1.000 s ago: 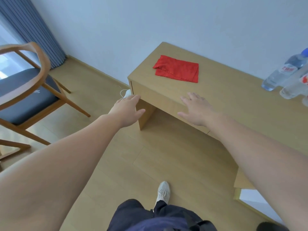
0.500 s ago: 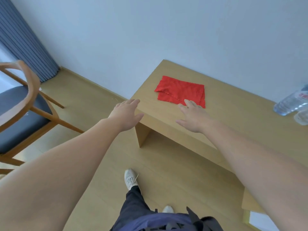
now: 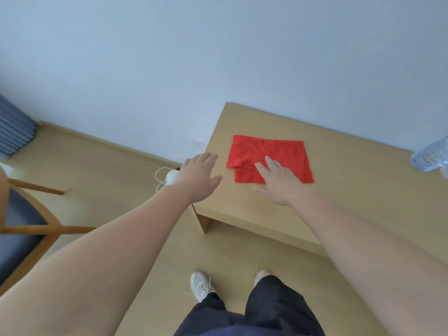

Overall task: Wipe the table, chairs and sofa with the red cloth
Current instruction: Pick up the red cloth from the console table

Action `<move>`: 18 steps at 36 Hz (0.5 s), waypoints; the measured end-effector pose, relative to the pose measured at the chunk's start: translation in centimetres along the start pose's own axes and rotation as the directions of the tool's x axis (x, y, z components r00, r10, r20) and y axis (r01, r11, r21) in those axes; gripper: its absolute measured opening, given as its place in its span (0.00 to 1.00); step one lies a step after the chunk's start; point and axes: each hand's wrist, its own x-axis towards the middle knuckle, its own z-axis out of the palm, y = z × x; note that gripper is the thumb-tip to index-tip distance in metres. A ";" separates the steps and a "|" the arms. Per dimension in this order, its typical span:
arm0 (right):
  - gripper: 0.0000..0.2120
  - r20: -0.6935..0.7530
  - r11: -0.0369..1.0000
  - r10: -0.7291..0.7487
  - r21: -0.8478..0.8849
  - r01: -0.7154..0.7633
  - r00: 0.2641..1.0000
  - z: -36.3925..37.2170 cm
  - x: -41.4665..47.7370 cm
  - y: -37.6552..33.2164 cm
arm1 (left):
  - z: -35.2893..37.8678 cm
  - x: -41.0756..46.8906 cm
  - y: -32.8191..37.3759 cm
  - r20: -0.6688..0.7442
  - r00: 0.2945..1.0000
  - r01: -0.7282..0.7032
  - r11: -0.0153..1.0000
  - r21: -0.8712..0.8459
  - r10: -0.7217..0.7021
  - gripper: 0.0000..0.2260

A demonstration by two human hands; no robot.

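Because it carries all the rest, table [image 3: 351, 214]: low, light wood, standing against the wall; its left end is near the cloth, so a wide stroke to that side could sweep the cloth over the edge and onto the floor.
Chair [image 3: 48, 229]: wooden frame with a dark seat, at the far left, well apart from the table and only partly in view; I judge it not yet wiped, as the cloth is not picked up; a quick turn toward it could knock an arm against the frame.
Red cloth [image 3: 278, 151]: lies flat on the table near the left end, with a folded layer at its near left corner; the fabric looks thin, so I judge it may bunch or slide under a flat palm instead of coming up.
Right hand [image 3: 278, 187]: fingers straight and spread, holding nothing; the fingertips are over the near edge of the cloth; whether they touch it I cannot tell.
Left hand [image 3: 198, 178]: fingers straight, empty; above the left edge of the table, just beside the cloth, not on it.
Water bottle [image 3: 431, 156]: on the table at the right border of the view, well apart from the cloth; upright or lying, I cannot tell; a long stroke to the right might knock it off.
White plug with cable [image 3: 171, 177]: on the floor beside the table end, partly behind the left wrist; a step to the left could catch the cable.
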 end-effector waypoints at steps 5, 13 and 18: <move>0.32 0.003 1.000 -0.018 -0.009 0.018 1.000 0.3 4.3 0.4 | 0.6 3.3 -0.9 0.002 1.000 0.002 1.000 0.005 -0.002 0.26; 0.33 0.011 0.998 -0.056 -0.042 0.056 0.998 1.9 9.2 1.9 | 1.6 6.1 -1.7 0.048 0.996 0.074 0.997 -0.037 -0.072 0.26; 0.26 -0.056 0.992 -0.124 -0.020 0.123 0.991 3.6 9.9 3.0 | 2.2 7.4 -1.9 0.066 0.992 0.115 0.991 -0.062 -0.111 0.26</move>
